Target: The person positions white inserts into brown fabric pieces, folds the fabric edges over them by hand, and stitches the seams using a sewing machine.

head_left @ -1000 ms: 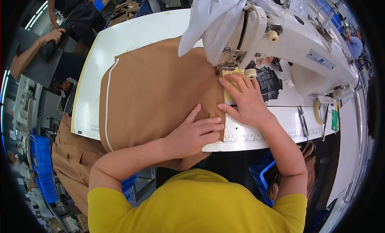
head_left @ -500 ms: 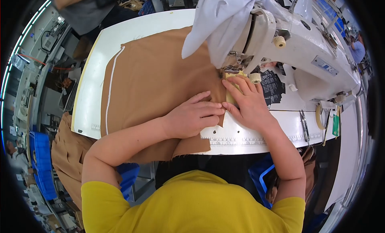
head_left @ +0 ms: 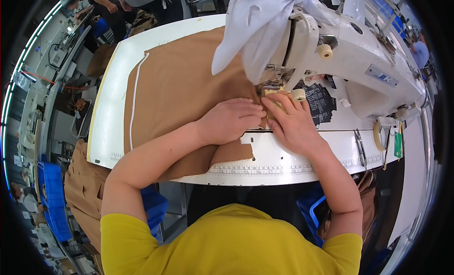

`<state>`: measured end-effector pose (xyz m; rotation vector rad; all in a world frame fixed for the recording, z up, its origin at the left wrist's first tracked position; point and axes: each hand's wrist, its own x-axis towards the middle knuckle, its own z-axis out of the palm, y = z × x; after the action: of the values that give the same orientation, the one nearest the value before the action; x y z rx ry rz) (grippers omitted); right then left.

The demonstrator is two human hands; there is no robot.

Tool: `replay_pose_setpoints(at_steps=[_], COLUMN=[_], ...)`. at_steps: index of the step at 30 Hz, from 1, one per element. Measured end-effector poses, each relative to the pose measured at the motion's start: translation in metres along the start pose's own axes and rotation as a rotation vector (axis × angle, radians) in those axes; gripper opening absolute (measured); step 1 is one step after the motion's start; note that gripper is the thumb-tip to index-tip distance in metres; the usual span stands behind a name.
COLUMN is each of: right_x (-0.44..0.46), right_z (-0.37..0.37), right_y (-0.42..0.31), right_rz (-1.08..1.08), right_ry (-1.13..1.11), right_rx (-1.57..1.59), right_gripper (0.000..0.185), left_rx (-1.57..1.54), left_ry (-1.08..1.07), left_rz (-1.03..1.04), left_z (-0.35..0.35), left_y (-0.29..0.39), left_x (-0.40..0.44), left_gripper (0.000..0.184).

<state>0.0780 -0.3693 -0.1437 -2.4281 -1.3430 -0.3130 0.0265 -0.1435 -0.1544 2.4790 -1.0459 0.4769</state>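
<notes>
Brown cloth lies spread over the left and middle of the white worktop, plain and matt, mostly smooth. Down its left edge runs a narrow white strip, slightly bowed, starting at the far corner. Towards the near side the cloth passes beneath the left forearm, where it folds into darker creases; a squared flap sticks out to the right of them, above the printed ruler scale. Next comes the left hand, palm down on the cloth, its fingers close together and laid flat. Soft ripples gather towards the cloth's right edge, just by the presser foot of the sewing machine. Beside that edge rests the right hand — fingers a little apart, thumb set off from them; whether they pinch any cloth, I cannot tell. Further right, black labels lie fanned out.
</notes>
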Motion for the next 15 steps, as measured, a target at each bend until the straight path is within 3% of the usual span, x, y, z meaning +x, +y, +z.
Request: replay_pose_setpoints(at_steps=[6, 8, 11, 15], right_x=[0.001, 0.0, -0.002, -0.001], right_z=[-0.006, -0.008, -0.01, -0.01], right_y=[0.0, 0.002, 0.004, 0.004], right_rz=[-0.053, -0.102, -0.176, -0.222], right_ry=[0.06, 0.079, 0.099, 0.123], right_rx=[0.05, 0.117, 0.203, 0.22], right_gripper=[0.034, 0.03, 0.025, 0.023], left_rx=[0.094, 0.191, 0.091, 0.014], left_ry=[0.001, 0.01, 0.06, 0.064], left_rz=[0.022, -0.056, -0.208, -0.202], left_z=[-0.003, -0.003, 0.006, 0.005], left_y=[0.003, 0.02, 0.034, 0.025], left_x=[0.004, 0.001, -0.007, -0.009], left_gripper=[0.015, 0.016, 0.014, 0.011])
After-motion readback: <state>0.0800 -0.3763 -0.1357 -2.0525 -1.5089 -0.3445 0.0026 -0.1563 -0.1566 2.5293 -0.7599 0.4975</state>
